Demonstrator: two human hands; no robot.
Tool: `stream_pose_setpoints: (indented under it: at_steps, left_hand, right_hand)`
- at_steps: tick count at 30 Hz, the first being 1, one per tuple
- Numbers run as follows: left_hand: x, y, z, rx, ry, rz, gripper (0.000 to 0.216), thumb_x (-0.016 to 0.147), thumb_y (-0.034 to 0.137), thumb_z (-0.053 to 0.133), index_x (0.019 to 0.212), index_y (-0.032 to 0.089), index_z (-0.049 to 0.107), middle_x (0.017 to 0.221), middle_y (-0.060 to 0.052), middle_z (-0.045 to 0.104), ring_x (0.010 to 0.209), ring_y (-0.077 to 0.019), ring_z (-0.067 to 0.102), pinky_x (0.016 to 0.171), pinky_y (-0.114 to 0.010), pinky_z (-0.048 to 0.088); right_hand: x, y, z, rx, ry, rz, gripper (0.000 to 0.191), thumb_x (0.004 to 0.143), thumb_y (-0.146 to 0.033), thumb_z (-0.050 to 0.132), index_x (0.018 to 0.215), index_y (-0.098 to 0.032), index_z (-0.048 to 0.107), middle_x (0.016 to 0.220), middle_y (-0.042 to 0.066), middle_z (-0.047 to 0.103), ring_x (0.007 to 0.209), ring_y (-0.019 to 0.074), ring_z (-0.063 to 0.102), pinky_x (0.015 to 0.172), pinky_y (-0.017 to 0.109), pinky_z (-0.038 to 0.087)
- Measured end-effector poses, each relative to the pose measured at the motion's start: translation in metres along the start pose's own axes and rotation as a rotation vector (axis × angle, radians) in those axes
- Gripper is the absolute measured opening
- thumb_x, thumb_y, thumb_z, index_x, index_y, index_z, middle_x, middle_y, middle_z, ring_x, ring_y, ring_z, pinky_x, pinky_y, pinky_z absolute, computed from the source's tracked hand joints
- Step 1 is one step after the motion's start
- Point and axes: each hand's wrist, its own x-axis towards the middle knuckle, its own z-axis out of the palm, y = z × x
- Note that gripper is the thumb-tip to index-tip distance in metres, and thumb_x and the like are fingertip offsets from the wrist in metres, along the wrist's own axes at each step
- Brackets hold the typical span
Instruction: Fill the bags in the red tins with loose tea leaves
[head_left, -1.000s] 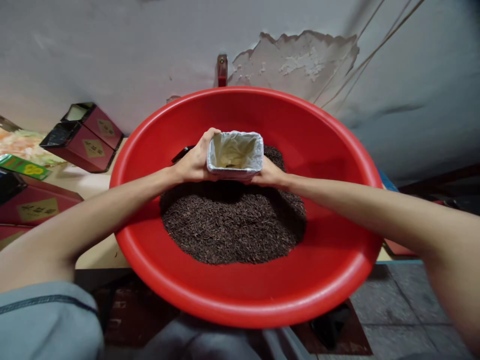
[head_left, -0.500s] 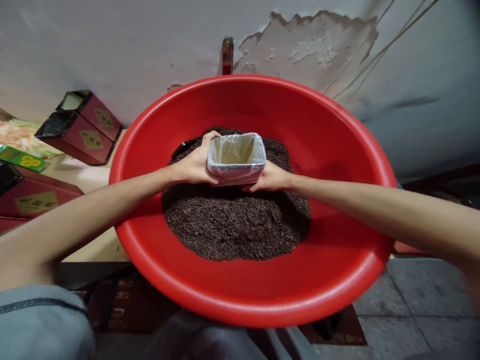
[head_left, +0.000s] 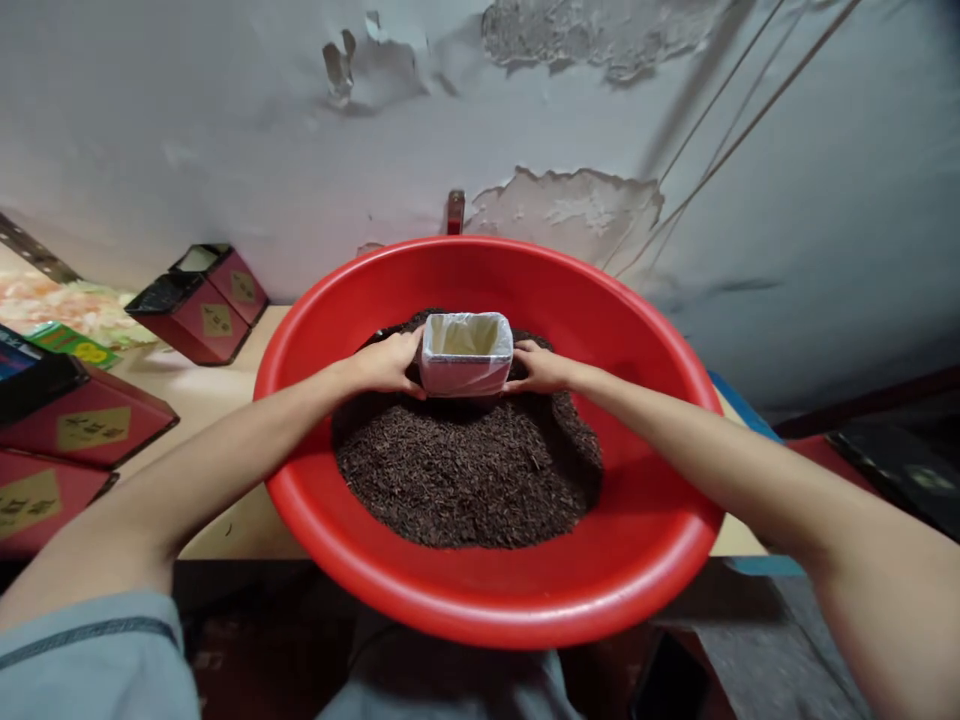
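Note:
Between my two hands is an upright pink box (head_left: pixel 465 376), its open top lined with a whitish plastic bag folded over the rim. The inside looks pale, and its bottom is hidden. My left hand (head_left: pixel 391 362) is closed against the box's left side, thumb near the front. On the right side my right hand (head_left: pixel 546 368) presses it with curved fingertips. Dark, loose dried leaves resembling tea (head_left: pixel 465 470) lie heaped below and around it in a large red basin (head_left: pixel 487 607). Whether the box rests on the heap cannot be made out.
Pink-and-black boxes with yellow diamond labels (head_left: pixel 217 320) stand on the pale tabletop (head_left: pixel 232 525) at left, near a green packet (head_left: pixel 75 343). A peeling wall (head_left: pixel 225 150) rises behind the basin. At far right lies a dark object (head_left: pixel 900 470).
My view has tilted up, showing more wall. The box looks lower and farther off, and my fingers have shifted from wrapping round it to its two sides.

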Motion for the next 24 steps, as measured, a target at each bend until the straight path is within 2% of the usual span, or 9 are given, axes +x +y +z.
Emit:
stream_pose_setpoints:
  at_steps: [3, 5, 7, 10, 15, 17, 19, 22, 24]
  left_hand:
    - [-0.005, 0.008, -0.002, 0.299, -0.224, -0.195, 0.082, 0.080, 0.057, 0.074, 0.147, 0.015, 0.052, 0.141, -0.023, 0.057, 0.128, -0.0401, 0.055, 0.103, -0.044, 0.048]
    - [-0.005, 0.013, -0.003, 0.386, -0.312, -0.255, 0.068, 0.086, 0.055, 0.067, 0.143, 0.018, 0.059, 0.140, -0.022, 0.057, 0.124, -0.0386, 0.059, 0.099, -0.042, 0.051]
    - [-0.004, 0.016, -0.005, 0.402, -0.330, -0.261, 0.058, 0.086, 0.044, 0.070, 0.139, 0.019, 0.063, 0.136, -0.020, 0.060, 0.116, -0.0344, 0.065, 0.095, -0.038, 0.054]
    - [-0.003, 0.014, -0.010, 0.362, -0.276, -0.266, 0.050, 0.080, 0.032, 0.076, 0.127, 0.017, 0.070, 0.124, -0.019, 0.070, 0.109, -0.0320, 0.069, 0.093, -0.037, 0.056]
    - [-0.002, 0.005, -0.014, 0.275, -0.269, -0.259, 0.046, 0.074, 0.023, 0.077, 0.120, 0.025, 0.075, 0.111, -0.008, 0.078, 0.105, -0.0257, 0.072, 0.089, -0.029, 0.055]
    - [-0.001, 0.001, -0.022, 0.237, -0.273, -0.264, 0.045, 0.072, 0.020, 0.076, 0.116, 0.027, 0.077, 0.107, -0.004, 0.080, 0.101, -0.0226, 0.072, 0.085, -0.024, 0.054]
    - [-0.002, 0.000, -0.038, 0.170, -0.271, -0.297, 0.044, 0.071, 0.022, 0.078, 0.114, 0.028, 0.079, 0.100, -0.002, 0.081, 0.094, -0.0207, 0.073, 0.079, -0.022, 0.053]
    - [-0.003, 0.009, -0.077, 0.030, -0.217, -0.338, 0.045, 0.071, 0.027, 0.079, 0.116, 0.025, 0.079, 0.084, -0.001, 0.080, 0.080, -0.0194, 0.073, 0.073, -0.023, 0.052]
    - [0.000, 0.023, -0.104, -0.076, -0.123, -0.295, 0.046, 0.073, 0.028, 0.077, 0.119, 0.022, 0.078, 0.082, -0.002, 0.078, 0.076, -0.0192, 0.072, 0.073, -0.026, 0.053]
  right_hand:
    - [-0.001, -0.001, 0.004, -0.049, -0.092, 0.136, 0.073, 0.095, -0.055, 0.060, 0.154, -0.017, 0.045, 0.153, 0.024, 0.045, 0.133, 0.0351, 0.058, 0.113, 0.043, 0.046]
    - [-0.001, -0.005, 0.006, -0.078, -0.082, 0.132, 0.065, 0.094, -0.048, 0.064, 0.149, -0.015, 0.053, 0.142, 0.024, 0.056, 0.125, 0.0336, 0.063, 0.108, 0.042, 0.050]
    - [0.000, -0.007, 0.004, -0.093, -0.060, 0.084, 0.052, 0.090, -0.035, 0.071, 0.138, -0.015, 0.063, 0.132, 0.020, 0.065, 0.125, 0.0318, 0.063, 0.107, 0.040, 0.050]
    - [0.001, -0.007, -0.002, -0.101, -0.060, 0.036, 0.037, 0.087, -0.023, 0.071, 0.124, -0.019, 0.073, 0.122, 0.013, 0.073, 0.121, 0.0286, 0.066, 0.106, 0.037, 0.051]
    - [-0.003, -0.007, -0.013, -0.069, -0.082, 0.015, 0.038, 0.074, -0.023, 0.083, 0.113, -0.021, 0.079, 0.095, 0.008, 0.079, 0.096, 0.0280, 0.074, 0.089, 0.035, 0.059]
    - [-0.008, -0.006, -0.027, -0.034, -0.093, 0.048, 0.036, 0.073, -0.020, 0.082, 0.109, -0.021, 0.080, 0.081, 0.005, 0.078, 0.082, 0.0246, 0.075, 0.078, 0.032, 0.060]
    - [-0.016, -0.005, -0.051, 0.015, -0.090, 0.082, 0.033, 0.076, -0.022, 0.079, 0.109, -0.021, 0.080, 0.077, 0.002, 0.077, 0.073, 0.0209, 0.074, 0.070, 0.028, 0.059]
    - [-0.029, -0.012, -0.096, 0.078, 0.019, 0.023, 0.030, 0.077, -0.024, 0.079, 0.107, -0.021, 0.080, 0.085, 0.002, 0.079, 0.072, 0.0189, 0.073, 0.072, 0.028, 0.060]
    - [-0.034, -0.028, -0.123, 0.108, 0.116, -0.066, 0.029, 0.078, -0.027, 0.080, 0.107, -0.023, 0.081, 0.087, 0.002, 0.078, 0.073, 0.0194, 0.073, 0.075, 0.031, 0.060]
